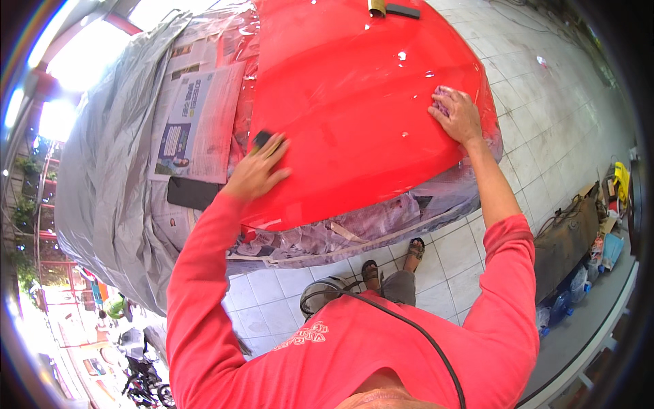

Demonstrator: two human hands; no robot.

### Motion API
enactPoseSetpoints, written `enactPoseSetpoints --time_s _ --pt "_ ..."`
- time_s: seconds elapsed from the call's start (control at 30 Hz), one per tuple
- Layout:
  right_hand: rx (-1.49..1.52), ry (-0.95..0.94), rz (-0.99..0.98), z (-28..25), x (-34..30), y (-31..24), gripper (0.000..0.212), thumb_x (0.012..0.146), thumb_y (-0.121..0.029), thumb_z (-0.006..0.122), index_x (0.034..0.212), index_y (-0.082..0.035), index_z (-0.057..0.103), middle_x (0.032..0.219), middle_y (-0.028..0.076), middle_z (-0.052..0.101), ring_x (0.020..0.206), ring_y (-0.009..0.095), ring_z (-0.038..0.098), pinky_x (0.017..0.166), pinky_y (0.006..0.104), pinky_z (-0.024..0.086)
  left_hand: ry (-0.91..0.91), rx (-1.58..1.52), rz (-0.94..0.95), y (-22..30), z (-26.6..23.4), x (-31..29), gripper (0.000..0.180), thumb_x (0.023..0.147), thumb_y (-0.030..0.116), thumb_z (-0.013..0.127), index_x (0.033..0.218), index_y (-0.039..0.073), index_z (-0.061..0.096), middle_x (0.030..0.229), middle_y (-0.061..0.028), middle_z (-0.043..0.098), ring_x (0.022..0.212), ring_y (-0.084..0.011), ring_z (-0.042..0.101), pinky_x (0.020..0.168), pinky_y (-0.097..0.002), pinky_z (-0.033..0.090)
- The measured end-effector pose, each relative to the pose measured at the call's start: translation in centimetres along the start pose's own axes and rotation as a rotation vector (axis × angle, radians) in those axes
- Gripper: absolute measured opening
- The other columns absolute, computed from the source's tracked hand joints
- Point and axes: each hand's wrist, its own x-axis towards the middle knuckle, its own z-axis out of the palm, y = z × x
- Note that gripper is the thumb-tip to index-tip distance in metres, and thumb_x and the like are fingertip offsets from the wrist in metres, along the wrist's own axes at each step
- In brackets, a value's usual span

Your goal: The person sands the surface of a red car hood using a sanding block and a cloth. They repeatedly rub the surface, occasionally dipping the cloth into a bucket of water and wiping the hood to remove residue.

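Note:
A glossy red car hood point(340, 136) lies in front of me. My left hand point(257, 169), slightly blurred, presses on a small black block point(261, 139) at the hood's left edge, fingers over it. The block looks like a sanding block, mostly hidden by the fingers. On the hood's right side, my right hand point(458, 117) rests with bent fingers on a crumpled purplish-white cloth point(443, 102), partly covered by the hand.
Newspaper point(197, 123) and a grey cover point(122, 163) mask the car at left. A black phone-like slab point(193, 193) lies on the paper. At the hood's far edge are a curled brown strip point(377, 8) and a dark block point(403, 11). Clutter point(569, 232) stands at right.

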Motion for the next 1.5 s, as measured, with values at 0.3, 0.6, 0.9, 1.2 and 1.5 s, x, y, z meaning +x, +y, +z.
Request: enactPoseSetpoints --time_s 0.3,0.6,0.9,1.2,1.5 --pt "0.034 0.178 -0.021 0.8 -1.4 -0.7 0.037 0.091 -0.048 0.078 0.116 -0.022 0.083 0.144 0.002 0.067 0.138 0.03 0.055 0.116 0.0496 0.044 0.187 0.153 0.192 4.9 2.0 12.6 0.091 0.103 0.065 0.056 0.161 -0.003 0.042 0.169 -0.0249 0.039 0.161 -0.0376 0.03 0.131 -0.0467 0.03" --pt "0.055 0.174 0.052 0.1 -1.9 -0.3 0.028 0.09 -0.041 0.078 0.111 -0.024 0.083 0.14 0.0 0.069 0.134 0.027 0.059 0.114 0.0477 0.046 0.061 -0.009 0.131 1.1 0.9 4.9 0.081 0.105 0.054 0.06 0.164 0.003 0.04 0.171 -0.0203 0.038 0.16 -0.0375 0.033 0.129 -0.049 0.033" --pt "0.063 0.185 0.043 -0.4 -1.8 -1.5 0.026 0.089 -0.037 0.078 0.109 -0.022 0.083 0.138 -0.001 0.069 0.133 0.027 0.058 0.111 0.0477 0.047 0.016 0.047 0.202 5.3 0.6 14.2 0.083 0.102 0.054 0.064 0.165 0.004 0.04 0.172 -0.0206 0.036 0.163 -0.0349 0.028 0.13 -0.0474 0.032" --pt "0.078 0.188 0.076 -0.1 -1.9 -1.1 0.025 0.088 -0.039 0.076 0.107 -0.023 0.083 0.137 -0.001 0.069 0.134 0.026 0.057 0.113 0.0492 0.044 0.329 -0.022 0.2 1.4 2.2 9.9 0.045 0.097 0.011 0.061 0.142 0.009 0.065 0.143 -0.0197 0.066 0.117 -0.0409 0.07 0.095 -0.0519 0.058" --pt "0.074 0.177 0.072 0.1 -2.1 -1.5 0.024 0.087 -0.038 0.077 0.106 -0.023 0.082 0.136 -0.002 0.069 0.134 0.026 0.057 0.112 0.0494 0.046 0.239 -0.023 0.202 2.6 2.2 9.1 0.052 0.11 0.029 0.056 0.152 -0.001 0.056 0.158 -0.0248 0.054 0.153 -0.0416 0.043 0.126 -0.0509 0.037"
